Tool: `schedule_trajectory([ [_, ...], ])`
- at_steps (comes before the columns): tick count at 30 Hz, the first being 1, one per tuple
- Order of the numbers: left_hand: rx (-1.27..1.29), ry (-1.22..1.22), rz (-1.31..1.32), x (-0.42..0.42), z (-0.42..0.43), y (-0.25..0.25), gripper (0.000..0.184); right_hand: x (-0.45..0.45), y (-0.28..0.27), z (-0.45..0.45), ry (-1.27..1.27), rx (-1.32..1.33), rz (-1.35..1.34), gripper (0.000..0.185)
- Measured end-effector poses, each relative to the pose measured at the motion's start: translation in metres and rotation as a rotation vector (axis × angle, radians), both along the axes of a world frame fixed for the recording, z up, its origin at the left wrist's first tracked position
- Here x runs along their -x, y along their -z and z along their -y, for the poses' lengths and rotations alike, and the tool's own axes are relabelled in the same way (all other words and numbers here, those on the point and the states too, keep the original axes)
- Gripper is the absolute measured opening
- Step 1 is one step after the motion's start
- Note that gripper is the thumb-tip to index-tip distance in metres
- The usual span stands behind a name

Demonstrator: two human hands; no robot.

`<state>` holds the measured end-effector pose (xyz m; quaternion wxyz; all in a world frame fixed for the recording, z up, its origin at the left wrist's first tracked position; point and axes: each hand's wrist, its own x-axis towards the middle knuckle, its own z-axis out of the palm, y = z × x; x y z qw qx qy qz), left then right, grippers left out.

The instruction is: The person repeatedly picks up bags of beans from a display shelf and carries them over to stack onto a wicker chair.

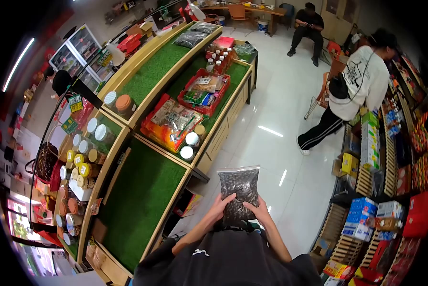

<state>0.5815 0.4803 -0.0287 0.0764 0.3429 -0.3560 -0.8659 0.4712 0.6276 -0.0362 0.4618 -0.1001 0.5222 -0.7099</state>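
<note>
A clear zip bag full of dark, bean-like pieces (240, 187) is held upright in front of my chest. My left hand (221, 206) grips its left side, the thumb lying on the front. On the right side my right hand (259, 210) holds it the same way, thumb across the front. The fingers behind the bag are hidden. To the left stands a wooden display stand with green turf (145, 198). Similar dark bags (190, 39) lie on its far upper shelf.
The stand also holds a red basket of packets (205, 90), bottles and lidded jars (187, 152). A person in white (362, 78) stands at the right shelves, which carry blue boxes (360, 218). Another person (308, 31) sits at the back near a table.
</note>
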Motion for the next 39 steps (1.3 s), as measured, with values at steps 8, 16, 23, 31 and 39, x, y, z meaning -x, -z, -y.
schedule_trajectory([
  [8, -0.102, 0.026, 0.039, 0.134, 0.068, 0.017, 0.042, 0.122, 0.026, 0.065, 0.031, -0.129, 0.022, 0.043],
  [16, -0.231, 0.025, 0.032, 0.287, 0.198, 0.044, 0.051, 0.274, 0.021, 0.197, 0.070, -0.237, 0.074, 0.040],
  [23, 0.012, -0.103, -0.100, 0.374, 0.305, 0.018, 0.052, 0.403, -0.012, 0.327, -0.151, -0.156, -0.085, 0.044],
  [31, 0.306, -0.461, -0.061, 0.425, 0.426, -0.034, 0.055, 0.508, -0.001, 0.500, -0.556, 0.039, -0.258, 0.054],
  [39, 0.758, -0.764, 0.167, 0.601, 0.613, -0.092, 0.048, 0.678, -0.075, 0.757, -0.732, 0.318, -0.445, 0.078],
])
